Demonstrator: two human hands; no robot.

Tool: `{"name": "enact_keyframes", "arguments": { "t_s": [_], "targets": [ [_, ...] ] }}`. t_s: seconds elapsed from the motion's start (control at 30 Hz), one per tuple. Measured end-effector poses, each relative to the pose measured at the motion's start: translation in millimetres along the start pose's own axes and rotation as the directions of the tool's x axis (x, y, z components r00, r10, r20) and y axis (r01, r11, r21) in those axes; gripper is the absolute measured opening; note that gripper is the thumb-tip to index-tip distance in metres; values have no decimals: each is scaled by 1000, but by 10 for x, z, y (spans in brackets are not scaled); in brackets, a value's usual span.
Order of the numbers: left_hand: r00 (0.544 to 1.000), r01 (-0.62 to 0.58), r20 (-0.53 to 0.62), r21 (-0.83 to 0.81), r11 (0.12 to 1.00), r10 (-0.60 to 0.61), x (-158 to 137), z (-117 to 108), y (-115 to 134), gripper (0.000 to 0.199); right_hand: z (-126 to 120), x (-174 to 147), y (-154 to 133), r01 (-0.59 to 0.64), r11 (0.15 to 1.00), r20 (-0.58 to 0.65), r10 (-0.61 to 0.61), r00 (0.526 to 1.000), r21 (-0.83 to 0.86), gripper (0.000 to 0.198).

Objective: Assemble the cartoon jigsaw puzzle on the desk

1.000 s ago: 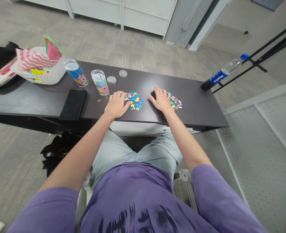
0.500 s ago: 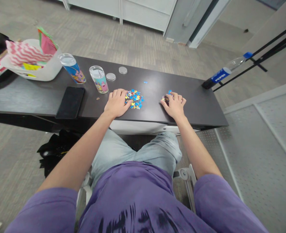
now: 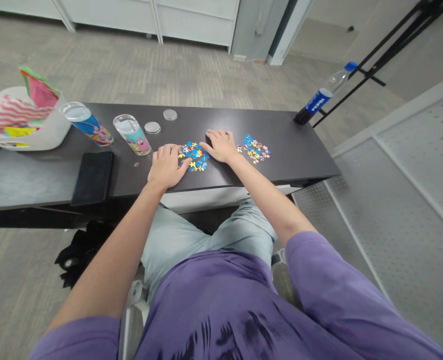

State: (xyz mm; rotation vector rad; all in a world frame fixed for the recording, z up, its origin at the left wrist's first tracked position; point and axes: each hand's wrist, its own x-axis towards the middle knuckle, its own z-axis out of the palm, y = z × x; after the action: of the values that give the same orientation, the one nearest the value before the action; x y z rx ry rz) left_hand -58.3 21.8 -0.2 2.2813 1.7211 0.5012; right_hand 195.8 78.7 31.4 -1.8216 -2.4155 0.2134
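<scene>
Fingers apart, the left hand (image 3: 164, 168) touches puzzle pieces (image 3: 195, 153) near the front edge of the table (image 3: 296, 155); the right hand (image 3: 222, 147), also spread, lies alongside.

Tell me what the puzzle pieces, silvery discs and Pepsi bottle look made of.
Puzzle pieces: probably printed cardboard, being flat and multicoloured. Silvery discs: likely metal, with a soft grey sheen. Pepsi bottle: apparently clear, glossy plastic, see-through above its label, though glass is possible.
</scene>
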Motion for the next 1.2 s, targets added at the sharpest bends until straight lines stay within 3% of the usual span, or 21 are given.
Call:
{"name": "enact_keyframes", "arguments": {
  "t_s": [0.2, 0.3, 0.4, 0.5, 0.6, 0.7, 0.87, 1.03, 1.1, 1.2],
  "targets": [
    [1000, -2, -21, -28, 1000, 2, 6, 36, -13, 64, 46, -584, 162, 163, 979, 16, -166, 986, 126, 62],
    [1000, -7, -18, -25, 1000, 7, -5, 20, 0, 65, 63, -800, 172, 187, 972, 14, -191, 981, 143, 63],
    [1000, -6, -7, -15, 1000, 5, -19, -9, 18, 68, 64, -948, 222, 122, 987, -53, -117, 992, 105, 66],
    [1000, -6, 8, -7, 1000, 6, -27, -28, 28, 69, 56, -1024, 410, -51, 998, -131, 57, 990, 49, 74],
    [1000, -6, 10, 2, 1000, 6, -24, -26, 23, 72, 70, -1003, 690, -300, 954, -168, 300, 939, 22, 87],
    [1000, -10, -2, 0, 1000, 10, -20, -10, 10, 71, 110, -876, 900, -406, 913, -138, 408, 903, 43, 94],
    [1000, -22, -4, 11, 1000, 22, -32, -10, 6, 73, 105, -529, 990, -447, 893, -38, 449, 893, 45, 85],
    [996, -69, 53, 45, 997, 66, -46, -32, 9, 101, -41, -289, 996, -446, 895, 25, 446, 895, 11, 82],
    [994, -83, 79, 64, 995, 78, -58, -19, 24, 116, -82, -300, 990, -421, 907, 10, 421, 907, -7, 83],
    [995, -56, 90, 84, 995, 48, -73, 50, 108, 136, -73, -461, 992, -403, 914, -111, 396, 912, -44, 86]
  ]
}}
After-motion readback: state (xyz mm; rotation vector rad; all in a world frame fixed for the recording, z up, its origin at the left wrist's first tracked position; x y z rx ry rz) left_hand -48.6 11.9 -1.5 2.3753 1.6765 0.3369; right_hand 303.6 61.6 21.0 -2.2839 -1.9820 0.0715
